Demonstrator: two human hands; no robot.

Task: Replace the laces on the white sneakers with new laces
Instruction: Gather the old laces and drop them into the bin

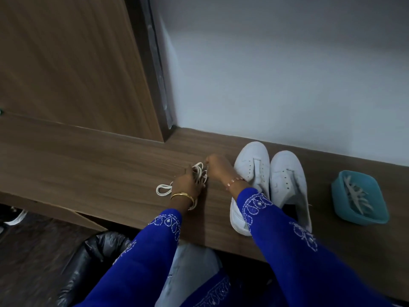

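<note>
Two white sneakers stand side by side on the brown wooden table [88,165], toes toward the wall, eyelets bare of laces: the left sneaker [251,167] and the right sneaker [287,178]. A bundle of cream-white laces [199,170] lies left of them, with a loop [163,189] trailing out. My left hand [184,185] grips the bundle from the near side. My right hand [218,168] pinches it from the right, its forearm crossing the left sneaker's heel.
A teal plastic tub [380,209] holding other white laces sits at the table's right. A wooden panel [66,63] and a white wall [287,63] close the back. A black bin bag [97,258] sits below the table's front edge.
</note>
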